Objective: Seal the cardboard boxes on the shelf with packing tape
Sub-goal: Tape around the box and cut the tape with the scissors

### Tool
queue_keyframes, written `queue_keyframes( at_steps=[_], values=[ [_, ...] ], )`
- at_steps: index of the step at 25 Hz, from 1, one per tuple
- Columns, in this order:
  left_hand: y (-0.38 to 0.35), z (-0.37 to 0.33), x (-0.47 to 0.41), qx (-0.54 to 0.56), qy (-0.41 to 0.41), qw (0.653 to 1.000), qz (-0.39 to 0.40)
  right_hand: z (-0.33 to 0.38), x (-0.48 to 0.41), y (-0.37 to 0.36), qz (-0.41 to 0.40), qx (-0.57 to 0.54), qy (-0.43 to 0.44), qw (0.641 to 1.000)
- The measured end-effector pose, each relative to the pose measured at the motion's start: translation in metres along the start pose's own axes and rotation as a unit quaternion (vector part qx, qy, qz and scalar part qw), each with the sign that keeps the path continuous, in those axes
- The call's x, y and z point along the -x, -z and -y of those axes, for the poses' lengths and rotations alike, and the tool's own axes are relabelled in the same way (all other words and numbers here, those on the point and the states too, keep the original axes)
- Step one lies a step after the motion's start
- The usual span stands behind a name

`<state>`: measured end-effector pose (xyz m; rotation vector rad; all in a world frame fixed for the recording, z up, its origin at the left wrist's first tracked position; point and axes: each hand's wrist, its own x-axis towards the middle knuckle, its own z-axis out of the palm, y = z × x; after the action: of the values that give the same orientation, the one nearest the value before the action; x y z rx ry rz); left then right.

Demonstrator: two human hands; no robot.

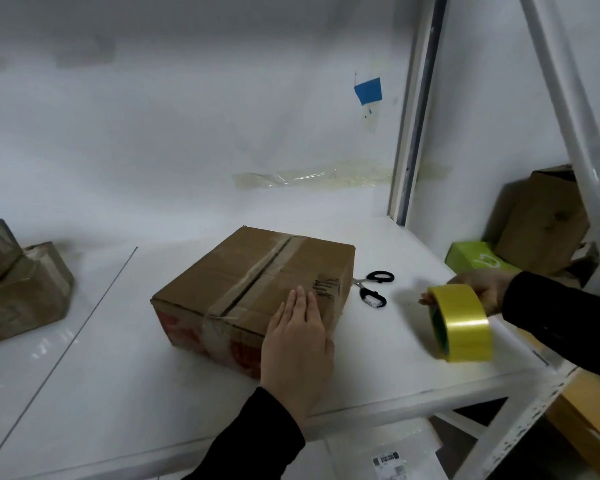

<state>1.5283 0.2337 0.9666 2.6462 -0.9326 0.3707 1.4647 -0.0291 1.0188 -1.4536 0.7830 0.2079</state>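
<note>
Spanning the frame, a white shelf carries a cardboard box at its middle, flaps closed and clear tape along the seam. More boxes sit far left. On the box's near right corner lies the left hand, flat and open, gripping nothing. Right of it, the right hand clasps a yellow tape roll. Black-handled scissors lie just beside the box.

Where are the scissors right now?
The scissors lie on the white shelf, just right of the cardboard box, between it and the yellow tape roll.
</note>
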Motion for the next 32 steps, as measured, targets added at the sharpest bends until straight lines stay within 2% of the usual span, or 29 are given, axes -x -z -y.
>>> queue_keyframes(
  at_steps=[2, 4, 5, 7, 9, 12, 14, 16, 20, 23, 27, 30, 32],
  values=[
    [0.007, 0.0, -0.003, 0.004, -0.006, 0.999, -0.032, 0.014, 0.015, -0.014, 0.038, 0.03, 0.021, 0.999],
    [0.02, 0.0, -0.003, 0.143, 0.007, 0.989, -0.041, 0.026, 0.032, -0.03, 0.068, -0.007, 0.046, 0.997],
    [0.028, -0.002, -0.004, 0.205, 0.011, 0.977, -0.062, 0.028, 0.044, -0.037, 0.048, 0.016, 0.103, 0.993],
    [0.048, -0.008, -0.004, 0.367, 0.033, 0.926, -0.081, 0.025, 0.073, -0.051, 0.059, 0.053, 0.194, 0.978],
    [0.067, -0.016, -0.004, 0.541, 0.053, 0.84, 0.012, 0.016, 0.095, -0.065, 0.109, 0.07, 0.219, 0.967],
    [0.079, -0.02, 0.0, 0.636, 0.056, 0.762, 0.106, 0.003, 0.111, -0.082, 0.132, 0.083, 0.257, 0.954],
    [0.083, -0.018, 0.005, 0.672, 0.055, 0.73, 0.113, -0.004, 0.115, -0.091, 0.143, 0.069, 0.284, 0.946],
    [0.087, -0.016, 0.008, 0.678, 0.073, 0.725, 0.09, -0.008, 0.117, -0.095, 0.139, 0.077, 0.303, 0.94],
    [0.095, -0.014, 0.009, 0.645, 0.077, 0.76, 0.034, -0.015, 0.126, -0.105, 0.142, 0.078, 0.297, 0.941],
    [0.098, -0.015, 0.008, 0.623, 0.083, 0.777, 0.011, -0.018, 0.131, -0.109, 0.073, 0.146, 0.296, 0.941],
    [0.099, -0.016, 0.007, 0.636, 0.088, 0.766, 0.0, -0.009, 0.134, -0.099, 0.034, 0.162, 0.277, 0.947],
    [0.105, -0.023, 0.004, 0.658, 0.08, 0.749, -0.002, -0.006, 0.135, -0.093, 0.0, 0.187, 0.328, 0.926],
    [0.107, -0.028, 0.001, 0.65, 0.09, 0.754, -0.031, -0.004, 0.139, -0.093, -0.02, 0.202, 0.362, 0.91]
  ],
)
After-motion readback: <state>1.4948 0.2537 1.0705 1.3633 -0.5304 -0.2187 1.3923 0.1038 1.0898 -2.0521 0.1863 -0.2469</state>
